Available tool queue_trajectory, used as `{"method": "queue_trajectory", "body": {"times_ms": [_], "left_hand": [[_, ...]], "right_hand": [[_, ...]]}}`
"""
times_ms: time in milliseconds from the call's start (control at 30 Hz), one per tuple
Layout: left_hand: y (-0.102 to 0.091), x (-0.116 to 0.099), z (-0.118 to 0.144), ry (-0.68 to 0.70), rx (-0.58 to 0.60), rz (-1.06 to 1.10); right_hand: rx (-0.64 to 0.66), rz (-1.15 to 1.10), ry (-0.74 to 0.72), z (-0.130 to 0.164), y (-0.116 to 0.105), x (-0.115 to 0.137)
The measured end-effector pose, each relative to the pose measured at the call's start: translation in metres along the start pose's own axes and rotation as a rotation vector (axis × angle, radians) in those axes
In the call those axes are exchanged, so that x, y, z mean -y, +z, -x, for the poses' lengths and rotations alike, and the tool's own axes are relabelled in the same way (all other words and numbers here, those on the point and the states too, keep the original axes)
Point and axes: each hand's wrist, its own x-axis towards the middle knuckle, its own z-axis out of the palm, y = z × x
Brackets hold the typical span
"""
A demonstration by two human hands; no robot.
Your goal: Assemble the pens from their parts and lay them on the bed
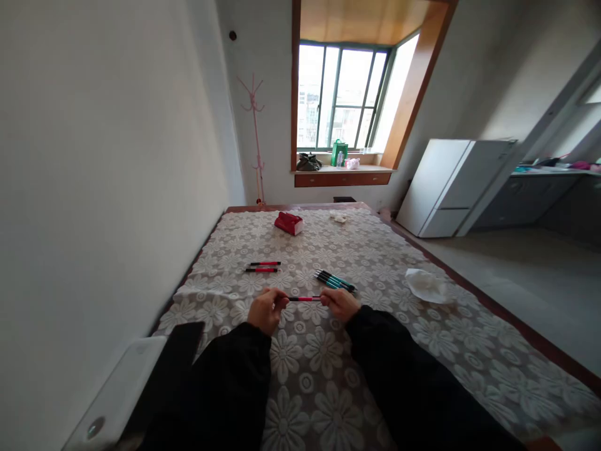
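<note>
While lying level, left-right at frame centre, one red pen [304, 299] is being pinched by left hand [267, 310] and right hand [340, 304]; two red pens [263, 267] are lying above-left.

Daylight pours through the window [345, 100] at the far wall, blowing its panes out to near white, while the room in front stays dim and grey. The white wall [103, 156] at left takes soft, even light. Dark sleeves read almost black, without detail. Wide-angle distortion bends the frame's edges and slants the fridge [451, 185]. Focus stays fairly sharp; far objects look soft.
</note>
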Motion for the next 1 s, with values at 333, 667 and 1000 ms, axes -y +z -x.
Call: {"method": "queue_trajectory", "body": {"times_ms": [333, 667, 1000], "left_hand": [[-0.001, -0.009, -0.001, -0.062, -0.031, 0.085], [0.005, -0.001, -0.002, -0.167, 0.051, 0.287], [0.000, -0.005, -0.001, -0.062, 0.150, 0.199]], "right_hand": [[-0.156, -0.080, -0.041, -0.001, 0.003, -0.005], [-0.234, 0.062, -0.187, -0.001, 0.002, 0.000], [-0.138, 0.027, -0.202, 0.002, -0.004, 0.007]]}}
